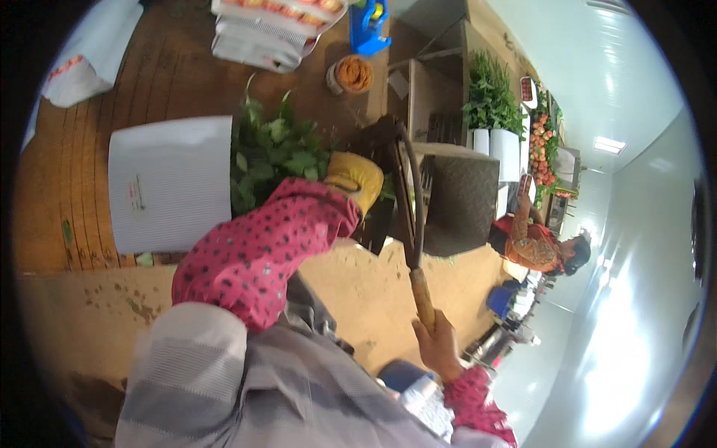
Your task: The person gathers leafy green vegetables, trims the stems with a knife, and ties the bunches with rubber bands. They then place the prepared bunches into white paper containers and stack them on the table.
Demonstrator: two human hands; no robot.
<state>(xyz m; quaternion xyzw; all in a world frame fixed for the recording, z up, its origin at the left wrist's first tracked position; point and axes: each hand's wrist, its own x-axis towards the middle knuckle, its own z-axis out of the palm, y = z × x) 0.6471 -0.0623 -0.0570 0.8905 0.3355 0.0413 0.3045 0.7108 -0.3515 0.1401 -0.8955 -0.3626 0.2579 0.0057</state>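
My left hand (355,179), in a yellow work glove, is closed around the stem end of a leafy green bunch (277,151). White corrugated cardboard (171,185) wraps the other end of that bunch, which lies on a wooden table (84,207); any flower heads are hidden inside. Just beyond the glove stands a lever-type stem cutter (411,196) with a curved metal arm. My bare right hand (440,347) grips its wooden handle (423,297). The cut end of the stems is mostly hidden by the glove and the dark metal of the cutter.
Printed cardboard sleeves (269,33), a tub of rubber bands (353,74) and a blue tape dispenser (369,28) sit along the table. A dark textured panel (459,201) stands past the cutter. Farther off, a person (538,243) works beside bunched flowers (541,148).
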